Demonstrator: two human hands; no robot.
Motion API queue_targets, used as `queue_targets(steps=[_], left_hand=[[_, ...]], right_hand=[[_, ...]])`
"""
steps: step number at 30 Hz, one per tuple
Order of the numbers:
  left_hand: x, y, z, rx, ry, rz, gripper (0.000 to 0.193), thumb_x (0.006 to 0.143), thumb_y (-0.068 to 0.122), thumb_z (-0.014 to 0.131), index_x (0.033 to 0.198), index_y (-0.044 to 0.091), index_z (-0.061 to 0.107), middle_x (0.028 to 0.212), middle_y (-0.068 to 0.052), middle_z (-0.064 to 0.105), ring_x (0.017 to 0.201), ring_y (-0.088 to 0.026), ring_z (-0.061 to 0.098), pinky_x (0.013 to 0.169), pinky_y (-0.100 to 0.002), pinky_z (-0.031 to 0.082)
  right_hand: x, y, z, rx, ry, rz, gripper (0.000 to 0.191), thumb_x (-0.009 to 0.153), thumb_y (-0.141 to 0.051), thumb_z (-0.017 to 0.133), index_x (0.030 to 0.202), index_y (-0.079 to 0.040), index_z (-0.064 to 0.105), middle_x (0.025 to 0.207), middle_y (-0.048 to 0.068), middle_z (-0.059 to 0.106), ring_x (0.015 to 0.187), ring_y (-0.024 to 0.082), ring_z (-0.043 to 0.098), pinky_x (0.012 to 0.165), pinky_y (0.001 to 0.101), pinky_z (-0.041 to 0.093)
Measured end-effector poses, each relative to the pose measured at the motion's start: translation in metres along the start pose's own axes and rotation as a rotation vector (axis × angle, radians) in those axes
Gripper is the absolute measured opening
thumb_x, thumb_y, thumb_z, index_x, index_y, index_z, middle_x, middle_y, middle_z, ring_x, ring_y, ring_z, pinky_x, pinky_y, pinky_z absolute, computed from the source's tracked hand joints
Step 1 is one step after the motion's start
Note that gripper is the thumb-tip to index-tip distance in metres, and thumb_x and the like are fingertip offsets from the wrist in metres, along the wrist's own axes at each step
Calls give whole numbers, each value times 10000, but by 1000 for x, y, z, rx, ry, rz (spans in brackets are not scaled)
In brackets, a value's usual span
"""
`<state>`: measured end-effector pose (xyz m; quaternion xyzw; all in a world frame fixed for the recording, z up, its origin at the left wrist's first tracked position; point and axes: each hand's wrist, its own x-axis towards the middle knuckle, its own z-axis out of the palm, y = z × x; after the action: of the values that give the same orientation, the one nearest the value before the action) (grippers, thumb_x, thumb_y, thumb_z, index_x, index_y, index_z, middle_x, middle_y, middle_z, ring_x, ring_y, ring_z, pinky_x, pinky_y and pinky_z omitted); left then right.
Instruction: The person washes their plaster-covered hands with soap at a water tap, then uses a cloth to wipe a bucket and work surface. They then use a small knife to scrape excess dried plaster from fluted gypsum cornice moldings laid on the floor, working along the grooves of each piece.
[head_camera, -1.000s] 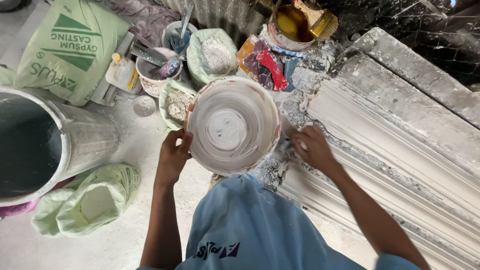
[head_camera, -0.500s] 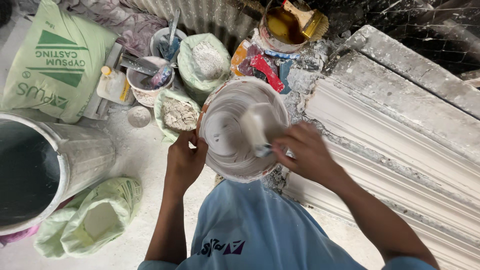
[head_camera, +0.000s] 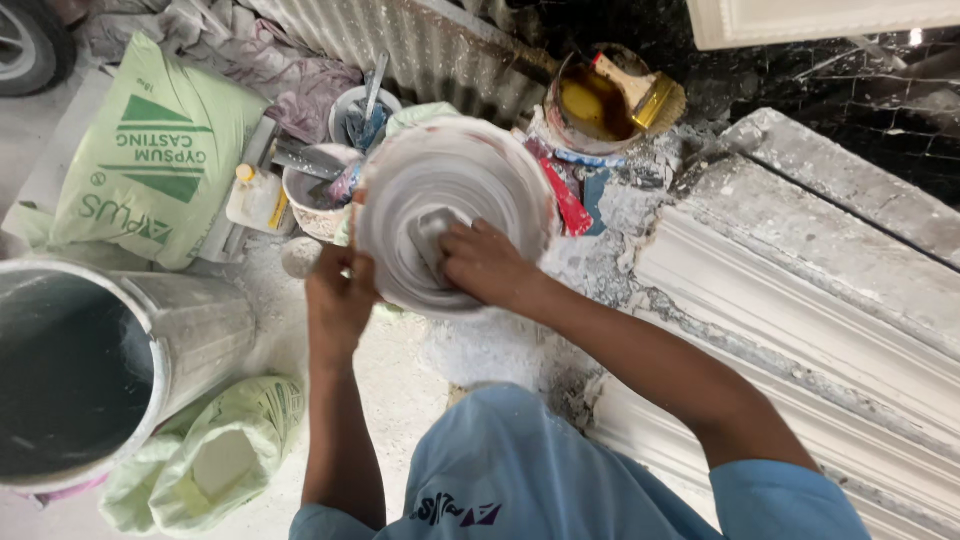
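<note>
Bowl of white plaster, mid-mix

Bowl (head_camera: 455, 215) sits tilted above a dusty white floor (head_camera: 400, 380). My left hand (head_camera: 340, 300) grips its rim; my right hand (head_camera: 485, 262) clenches a scraper (head_camera: 432, 235) inside. Beside me lies a moulding (head_camera: 800, 320).

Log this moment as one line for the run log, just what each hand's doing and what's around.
left hand: grips rim of white mixing bowl | right hand: inside bowl, holding scraper | nearby: grey bucket, green gypsum bag, plaster cornice

left: big bucket (head_camera: 90, 380) blocks | ahead: tubs (head_camera: 318, 190) crowd | right: moulding (head_camera: 800, 330) walls off
</note>
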<state>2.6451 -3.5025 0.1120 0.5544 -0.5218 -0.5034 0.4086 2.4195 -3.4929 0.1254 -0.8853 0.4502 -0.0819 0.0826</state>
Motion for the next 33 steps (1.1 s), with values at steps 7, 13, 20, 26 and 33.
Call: queue_targets(steps=[7, 13, 20, 26, 33], left_hand=[[136, -54, 41, -221, 123, -139, 213, 1038, 165, 566, 995, -43, 562, 830, -92, 635, 679, -153, 657, 608, -318, 661], [235, -105, 140, -130, 267, -124, 300, 967, 231, 585, 971, -67, 550, 871, -117, 652, 713, -204, 691, 613, -378, 661], [274, -160, 219, -37, 445, -397, 430, 914, 298, 625, 949, -120, 534, 891, -206, 652, 727, -298, 707, 643, -490, 678], [241, -184, 249, -589, 219, -735, 523, 893, 245, 553, 1361, 67, 400, 1393, -206, 483, 1134, -398, 564, 872, -640, 598], [193, -153, 219, 426, 118, -71, 482, 1140, 388, 483, 1172, -49, 686, 1136, -222, 751, 913, -319, 700, 815, -429, 535]], right_hand=[[-59, 97, -61, 574, 604, 468, 292, 1039, -112, 599, 1323, -79, 658, 1174, 81, 647, 1025, 195, 615, 819, 331, 483], [-136, 100, 14, 676, 501, 815, 219, 1013, -168, 601, 1194, -67, 673, 1004, 65, 666, 848, 145, 620, 720, 282, 481], [-195, 66, 113, 1019, 294, 1163, 331, 999, -189, 593, 1303, -69, 642, 927, 63, 784, 729, 97, 746, 629, 250, 577], [-211, 57, 138, 926, 204, 1365, 320, 987, -206, 645, 1280, -87, 696, 766, 129, 714, 617, 140, 654, 576, 280, 540], [-234, 35, 136, 988, 432, 1211, 309, 1032, -222, 580, 1277, -52, 660, 859, 67, 741, 741, 88, 672, 653, 267, 550]])
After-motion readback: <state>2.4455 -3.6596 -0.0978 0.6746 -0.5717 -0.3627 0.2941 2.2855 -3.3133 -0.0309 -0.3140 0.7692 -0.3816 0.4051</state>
